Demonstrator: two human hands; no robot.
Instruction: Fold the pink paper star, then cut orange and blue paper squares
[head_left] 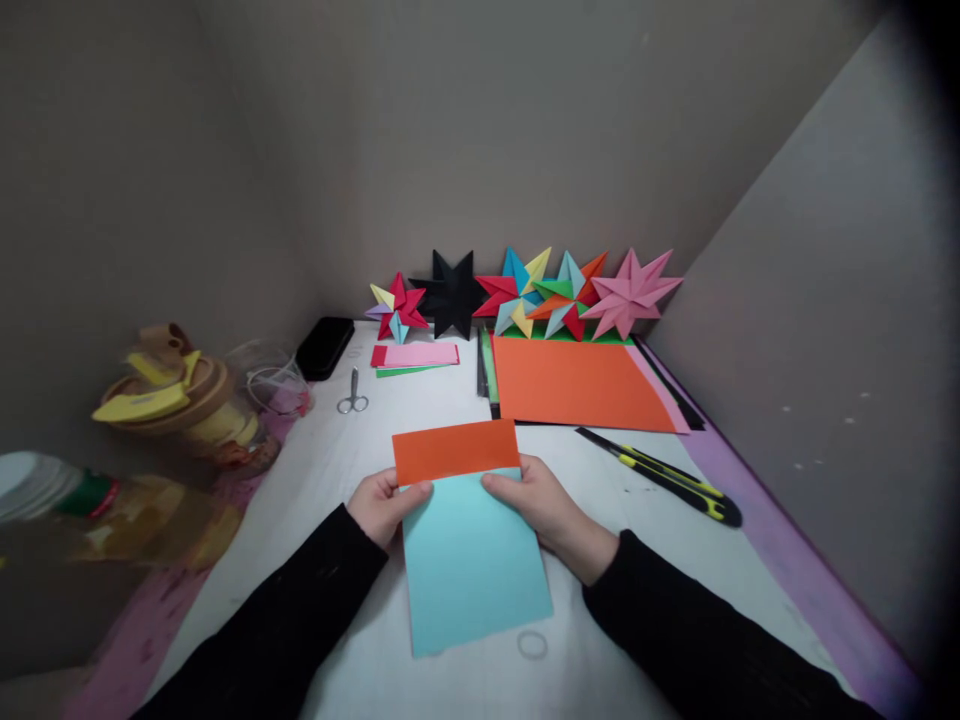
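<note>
A light blue sheet of paper (474,560) lies over an orange sheet (456,450), whose upper part shows beyond the blue edge. My left hand (386,505) grips the left side of both sheets, thumb on the blue top corner. On the right side, my right hand (544,500) holds them the same way, its thumb near the blue edge. The fingers beneath the paper are mostly hidden.
Several folded paper stars (631,294) lean against the back wall. Before them are an orange paper stack (577,380), narrow pink strips (420,355), small scissors (353,393) and a black phone (325,347). A cutter (667,480) lies right; jars (225,430) stand left.
</note>
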